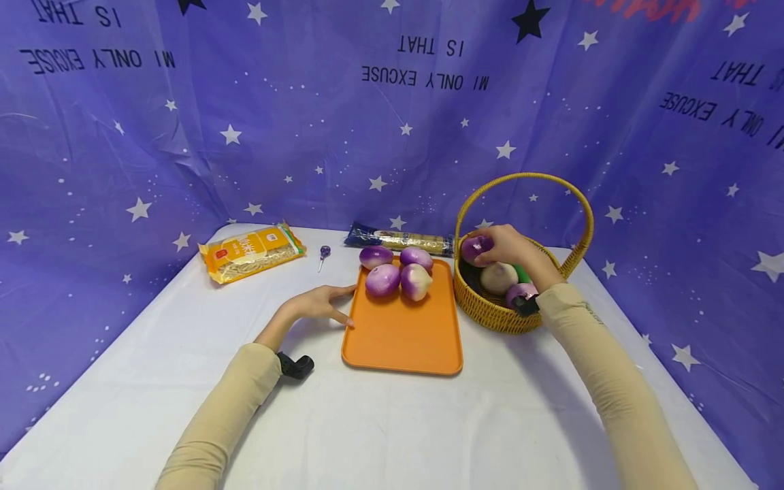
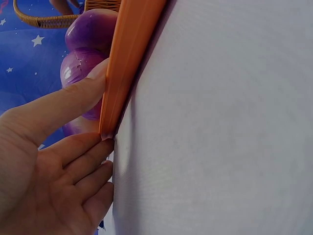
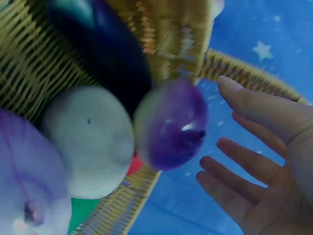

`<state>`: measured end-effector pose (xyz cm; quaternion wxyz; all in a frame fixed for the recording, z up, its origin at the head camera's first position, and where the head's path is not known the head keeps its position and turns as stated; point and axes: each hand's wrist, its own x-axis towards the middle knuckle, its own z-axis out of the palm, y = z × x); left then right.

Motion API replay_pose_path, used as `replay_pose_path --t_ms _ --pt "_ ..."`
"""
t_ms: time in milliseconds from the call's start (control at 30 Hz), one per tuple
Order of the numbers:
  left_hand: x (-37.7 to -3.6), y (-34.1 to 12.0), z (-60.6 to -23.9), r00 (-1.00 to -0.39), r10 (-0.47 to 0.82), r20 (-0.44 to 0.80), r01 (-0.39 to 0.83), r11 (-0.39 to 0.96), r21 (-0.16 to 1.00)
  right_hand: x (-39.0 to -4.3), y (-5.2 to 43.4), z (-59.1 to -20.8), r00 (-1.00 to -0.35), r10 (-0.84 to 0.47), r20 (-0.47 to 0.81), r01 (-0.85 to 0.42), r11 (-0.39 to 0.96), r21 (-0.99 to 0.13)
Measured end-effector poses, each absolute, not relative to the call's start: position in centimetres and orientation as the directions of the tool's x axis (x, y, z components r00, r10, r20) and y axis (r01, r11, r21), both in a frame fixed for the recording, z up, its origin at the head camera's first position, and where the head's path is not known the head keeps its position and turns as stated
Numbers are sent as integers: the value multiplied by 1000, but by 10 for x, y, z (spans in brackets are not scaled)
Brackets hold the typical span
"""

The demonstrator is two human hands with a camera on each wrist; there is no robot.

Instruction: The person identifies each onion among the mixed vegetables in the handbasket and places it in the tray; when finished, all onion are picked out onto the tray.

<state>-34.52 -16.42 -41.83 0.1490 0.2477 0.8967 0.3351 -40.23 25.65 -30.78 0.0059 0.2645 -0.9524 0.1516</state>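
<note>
My left hand (image 1: 318,304) is at the left edge of an orange tray (image 1: 404,340), thumb and fingers touching its rim with the fingers fairly straight. Several purple onions (image 1: 382,280), one partly white, sit at the tray's far end. Over the wicker basket (image 1: 499,320) is my right hand (image 1: 508,246), beside a glossy purple onion (image 3: 173,125). In the right wrist view its thumb and fingers are spread, with a gap to that onion. Also in the basket are a whitish round vegetable (image 3: 90,142), a pale purple onion (image 3: 29,176) and a dark eggplant (image 3: 105,49).
Behind the tray lies a long pasta packet (image 1: 401,240). A yellow noodle bag (image 1: 252,252) and a purple lollipop (image 1: 324,252) are at the far left. The basket's tall handle (image 1: 523,175) arches above it. A purple star-patterned cloth (image 1: 294,136) hangs behind the white table.
</note>
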Motion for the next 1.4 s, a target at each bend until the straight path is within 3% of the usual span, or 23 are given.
replay_pose_path --t_ms 467,700,1067,1400 --pt "-345 -162 -416 -827 553 -98 355 651 671 -422 266 -316 -897 -439 46 -432 853 -291" --pt "-344 -162 -418 -826 553 -110 344 649 678 -414 271 -314 -887 -450 105 -459 833 -310" --pt "-344 -163 -415 -830 545 -121 330 653 682 -361 269 -308 -861 -418 289 -506 762 -404" --pt "-344 -164 -416 -831 542 -123 322 650 688 -313 216 -322 -789 -496 364 -615 621 -486"
